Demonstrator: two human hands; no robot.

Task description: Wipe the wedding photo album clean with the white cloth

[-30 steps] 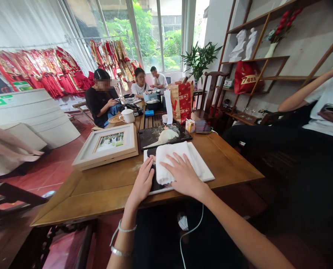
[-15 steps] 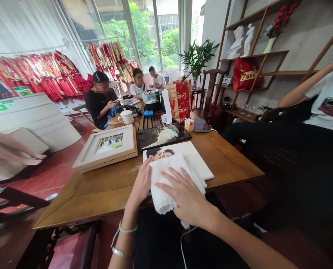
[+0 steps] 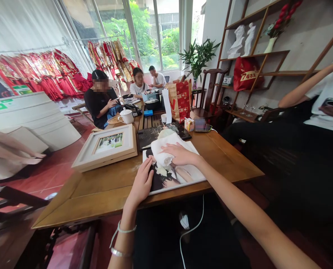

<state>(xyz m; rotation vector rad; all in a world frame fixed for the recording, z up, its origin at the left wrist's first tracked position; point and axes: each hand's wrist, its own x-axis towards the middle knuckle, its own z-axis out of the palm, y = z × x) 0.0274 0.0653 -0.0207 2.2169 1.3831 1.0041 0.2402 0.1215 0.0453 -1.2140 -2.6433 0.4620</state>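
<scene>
A photo panel [image 3: 188,173] with a picture of a couple lies flat at the table's near edge. My left hand [image 3: 140,183] rests along the panel's left side, its fingers stretched out over the border. Across the upper part of the picture lies a folded white towel [image 3: 164,144]. My right hand [image 3: 183,154] presses on the towel with its fingers over it; the thumb is not clearly seen. The towel hides the faces and overlaps the lower edge of a dark photo panel [image 3: 146,137] behind.
Framed pictures [image 3: 107,149] lie stacked on the left of the wooden table [image 3: 99,194]. Farther back are a white lidded cup [image 3: 126,116], a paper bag [image 3: 179,101], a small box [image 3: 189,124] and a phone [image 3: 202,126]. Several people sit around. A white cable [image 3: 193,229] hangs in front.
My right hand has slid the towel away from me, up over the panel, baring the lower part of the picture. My left hand has stayed at the panel's left edge.
</scene>
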